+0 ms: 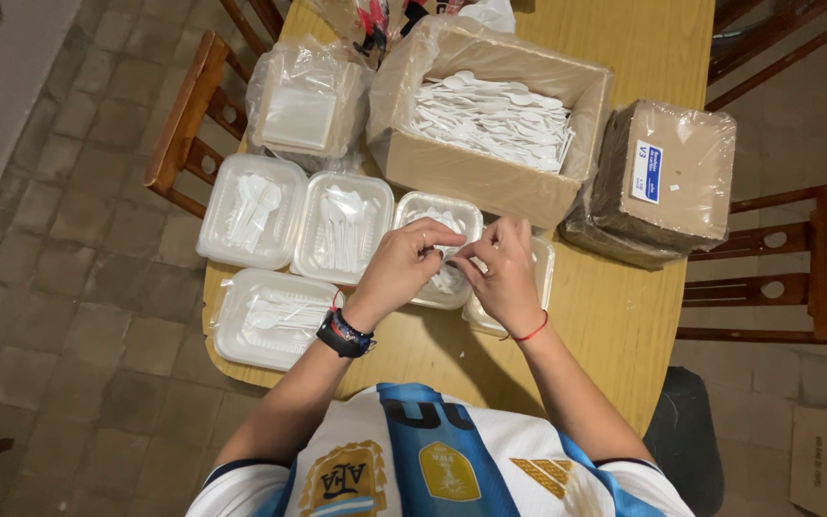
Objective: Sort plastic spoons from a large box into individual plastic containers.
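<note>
My left hand (399, 268) and my right hand (502, 273) meet over a clear plastic container (437, 213) that holds white plastic cutlery. Both hands pinch at something small and white between their fingertips; what it is cannot be made out. The left wrist wears a black watch and bands, the right a red string. A second clear container (540, 278) lies partly hidden under the right hand.
Three closed clear containers with white cutlery (251, 209) (342, 225) (270, 316) lie at the left on the wooden table (614, 316). A cardboard box of loose white spoons (490, 120) stands behind. A wrapped brown stack (662, 177) sits right, a bagged white stack (303, 110) back left. Wooden chairs flank the table.
</note>
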